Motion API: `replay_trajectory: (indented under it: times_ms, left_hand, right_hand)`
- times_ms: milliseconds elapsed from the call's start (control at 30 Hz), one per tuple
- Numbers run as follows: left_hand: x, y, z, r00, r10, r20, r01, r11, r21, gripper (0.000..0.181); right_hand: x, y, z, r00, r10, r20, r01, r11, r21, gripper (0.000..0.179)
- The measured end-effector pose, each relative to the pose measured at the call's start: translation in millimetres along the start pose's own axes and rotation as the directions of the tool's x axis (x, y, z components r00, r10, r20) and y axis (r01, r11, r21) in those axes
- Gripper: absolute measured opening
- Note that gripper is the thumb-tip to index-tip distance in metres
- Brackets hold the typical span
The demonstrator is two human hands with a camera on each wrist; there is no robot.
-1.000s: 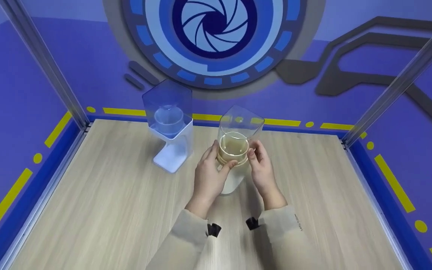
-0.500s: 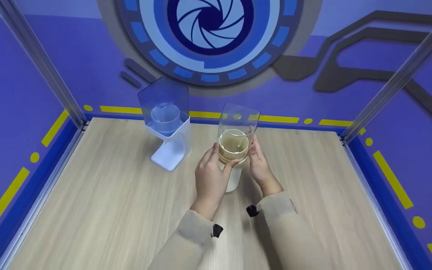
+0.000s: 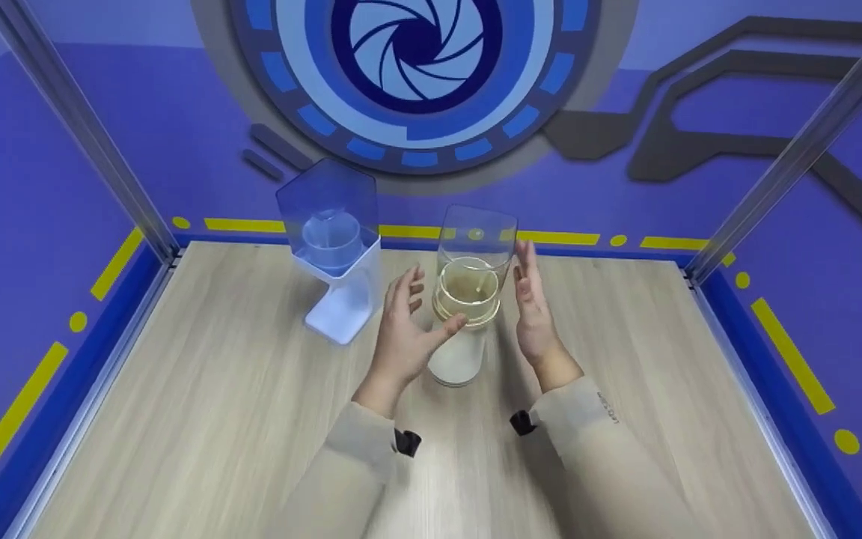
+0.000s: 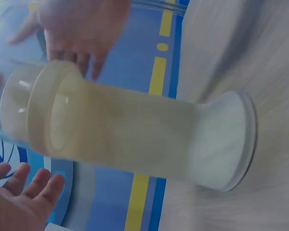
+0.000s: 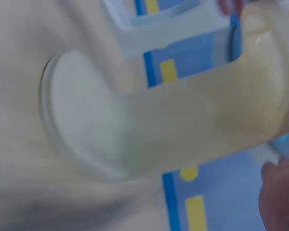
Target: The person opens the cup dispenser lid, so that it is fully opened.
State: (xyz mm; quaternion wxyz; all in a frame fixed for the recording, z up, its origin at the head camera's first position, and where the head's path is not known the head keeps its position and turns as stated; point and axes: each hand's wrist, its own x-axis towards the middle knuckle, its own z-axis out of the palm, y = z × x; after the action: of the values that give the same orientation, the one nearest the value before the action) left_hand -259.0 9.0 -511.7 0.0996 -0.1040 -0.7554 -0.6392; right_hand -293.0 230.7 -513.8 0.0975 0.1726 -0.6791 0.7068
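A dispenser-like stand (image 3: pixel 457 363) has a pale rounded base, a cream column, a yellowish ring-shaped cup holder (image 3: pixel 468 296) and a clear upright panel above it. It stands upright on the table. Left of it, my left hand (image 3: pixel 401 337) is spread, its fingers off the ring and its thumb in front of the ring; whether the thumb touches cannot be told. My right hand (image 3: pixel 539 322) is held with straight fingers along the right side, apart from the column. In the left wrist view, fingers of both hands flank the cream column (image 4: pixel 135 130) with gaps.
A white and blue dispenser-like stand (image 3: pixel 341 299) with a blue clear panel is at the back left. The wood-grain table (image 3: pixel 214 419) ends at a patterned blue wall (image 3: pixel 176 135) behind, with metal posts (image 3: pixel 94 135) at the corners.
Both hands have let go of the cream stand and moved apart, left hand to the left and right hand to the right. The stand turned slightly earlier and now stays in place.
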Motion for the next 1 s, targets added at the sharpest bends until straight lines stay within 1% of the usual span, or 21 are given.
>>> replay_trajectory:
  times_ms: [33, 67, 100, 167, 200, 233, 300, 367, 400, 467, 533, 600, 700, 767, 867, 1000]
  left_hand:
    - [5.6, -1.2, -3.7, 0.999, 0.005, 0.036, -0.003, 0.998, -0.064, 0.107]
    - [12.2, -2.1, -7.0, 0.997, 0.027, 0.072, -0.018, 0.991, -0.130, 0.103]
    - [20.1, -3.6, -9.3, 0.993, 0.047, 0.108, -0.025, 0.979, -0.203, 0.097]
    - [37.4, -5.9, -12.2, 0.978, 0.085, 0.189, -0.015, 0.938, -0.346, 0.083]
    - [45.9, -7.6, -12.4, 0.968, 0.100, 0.229, -0.002, 0.919, -0.394, 0.079]
    - [53.7, -9.4, -12.0, 0.958, 0.104, 0.267, 0.020, 0.905, -0.426, 0.075]
    - [65.8, -12.2, -9.7, 0.938, 0.081, 0.336, 0.085, 0.888, -0.451, 0.071]
    - [72.6, -14.6, -6.8, 0.923, 0.048, 0.382, 0.138, 0.885, -0.444, 0.068]
    - [74.4, -15.9, -5.1, 0.920, 0.032, 0.390, 0.154, 0.887, -0.435, 0.066]
    - [74.8, -18.3, -1.8, 0.920, 0.003, 0.392, 0.177, 0.888, -0.424, 0.064]
    - [73.3, -21.8, 1.4, 0.927, -0.007, 0.374, 0.178, 0.888, -0.425, 0.062]
    - [70.9, -26.5, 4.4, 0.937, -0.006, 0.350, 0.163, 0.892, -0.421, 0.060]
    - [66.8, -33.0, 7.9, 0.947, 0.011, 0.320, 0.128, 0.902, -0.412, 0.057]
    - [64.7, -35.9, 9.2, 0.952, 0.024, 0.305, 0.105, 0.910, -0.401, 0.055]
    - [61.8, -35.4, 9.6, 0.957, 0.029, 0.289, 0.090, 0.916, -0.390, 0.055]
    - [56.0, -32.8, 8.9, 0.964, -0.004, 0.264, 0.101, 0.928, -0.357, 0.053]
  right_hand:
    - [1.8, -7, 3, 0.999, -0.030, -0.038, 0.031, 0.999, 0.023, 0.134]
    - [4.2, -15, 6, 0.996, -0.054, -0.073, 0.057, 0.998, 0.034, 0.145]
    - [6.3, -23, 9, 0.992, -0.066, -0.103, 0.069, 0.997, 0.028, 0.154]
    - [10.5, -35, 17, 0.987, -0.071, -0.147, 0.070, 0.997, -0.015, 0.167]
    - [11.7, -38, 21, 0.984, -0.070, -0.166, 0.061, 0.996, -0.058, 0.170]
    - [12.2, -40, 25, 0.981, -0.067, -0.183, 0.048, 0.993, -0.107, 0.174]
    - [11.4, -41, 33, 0.976, -0.063, -0.210, 0.018, 0.978, -0.209, 0.177]
    - [9.7, -38, 41, 0.970, -0.061, -0.236, -0.013, 0.954, -0.301, 0.174]
    - [8.7, -36, 44, 0.966, -0.067, -0.250, -0.025, 0.936, -0.351, 0.170]
    - [6.5, -32, 50, 0.960, -0.085, -0.266, -0.036, 0.907, -0.419, 0.159]
    - [4.7, -28, 54, 0.955, -0.104, -0.277, -0.039, 0.885, -0.465, 0.147]
    - [3.3, -26, 55, 0.953, -0.114, -0.281, -0.036, 0.877, -0.480, 0.142]
    - [1.9, -23, 53, 0.957, -0.112, -0.268, -0.026, 0.887, -0.461, 0.141]
    - [1.4, -23, 50, 0.963, -0.103, -0.251, -0.015, 0.904, -0.428, 0.140]
    - [1.3, -23, 45, 0.972, -0.082, -0.218, -0.005, 0.929, -0.369, 0.141]
    - [2.1, -21, 37, 0.987, -0.061, -0.150, 0.012, 0.952, -0.306, 0.139]
